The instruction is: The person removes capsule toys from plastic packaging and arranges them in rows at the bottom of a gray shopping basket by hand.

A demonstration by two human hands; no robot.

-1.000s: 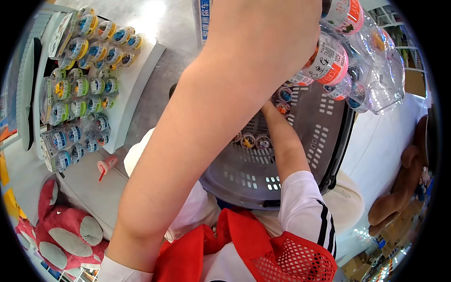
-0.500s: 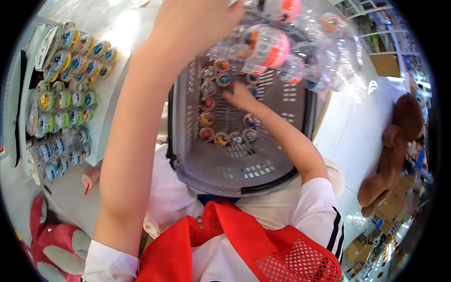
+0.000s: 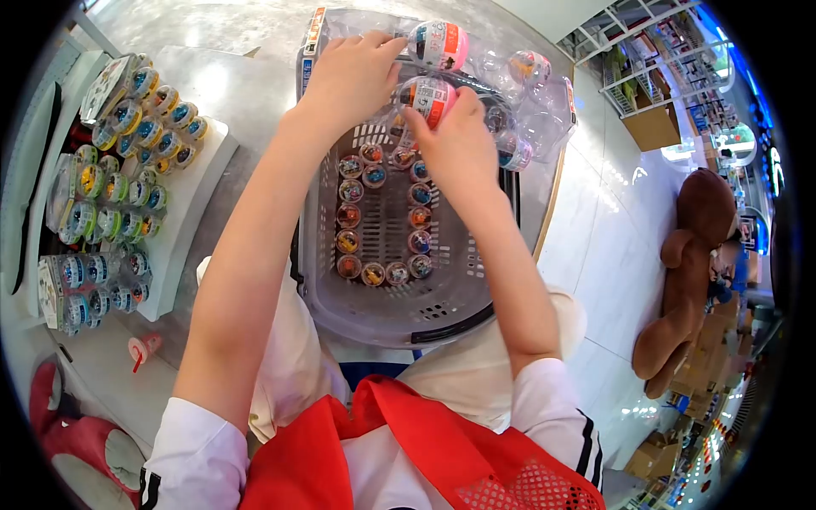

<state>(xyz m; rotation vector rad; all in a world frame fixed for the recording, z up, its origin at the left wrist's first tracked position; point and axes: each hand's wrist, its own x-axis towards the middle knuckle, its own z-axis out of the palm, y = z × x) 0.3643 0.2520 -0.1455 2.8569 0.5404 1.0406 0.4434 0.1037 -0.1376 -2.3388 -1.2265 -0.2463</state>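
Note:
A clear plastic package (image 3: 544, 127) of round capsules lies across the far end of a grey basket (image 3: 374, 323). My left hand (image 3: 353, 76) grips the package's left part, fingertips beside a pink-and-clear capsule (image 3: 439, 46). Thumb and fingers of my right hand (image 3: 459, 144) are around a second pink-and-clear capsule (image 3: 427, 99) in the package. Below my hands, small capsules with colourful contents (image 3: 348, 217) line the basket floor in a U shape, with a few more at its far end.
At the left, a white shelf (image 3: 200, 178) bears packs of capsules (image 3: 126, 115). A pink cup with a red straw (image 3: 144, 347) and a red-and-grey plush (image 3: 85, 442) are at lower left. A brown plush (image 3: 688, 272) lies on the right, near shelving and a cardboard box (image 3: 653, 127).
The package has come down and left onto the basket's far end with my left hand. My right hand has moved from inside the basket up to a capsule in the package.

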